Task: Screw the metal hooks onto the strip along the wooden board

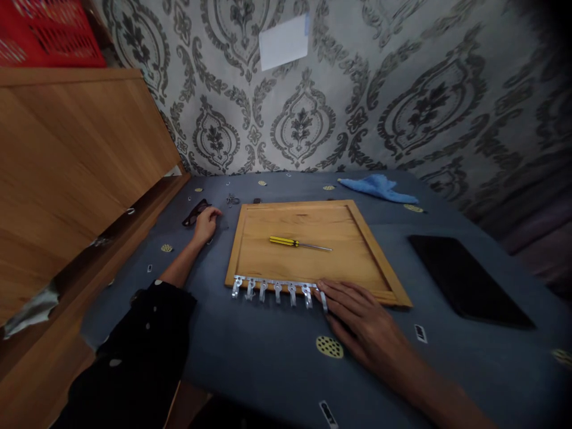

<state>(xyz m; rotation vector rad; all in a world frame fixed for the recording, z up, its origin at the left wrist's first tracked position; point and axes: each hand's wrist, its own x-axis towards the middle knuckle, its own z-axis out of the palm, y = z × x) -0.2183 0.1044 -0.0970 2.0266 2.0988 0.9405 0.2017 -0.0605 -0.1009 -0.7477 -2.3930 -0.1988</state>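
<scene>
My right hand (357, 310) has its fingers over the right end of a silver metal hook rail (270, 281), with the thumb at the front. Several hooks hang from the rail, which lies along the near edge of a framed wooden panel (304, 220). On the panel rests a screwdriver (290, 242) with a yellow and black handle, its shaft pointing right. Left of the panel, my left hand (206, 224) is down at the table with bent fingers drawn together; whatever is between them is too small to make out. Dark sunglasses (195, 212) lie just beside that hand.
A small metal pile (232, 199) sits beyond my left hand. At the back right is a blue cloth (379, 188); a black flat tablet-like slab (465, 277) lies right of the panel. A wooden cabinet (80, 149) borders the left side, with a red basket (49, 33) on top.
</scene>
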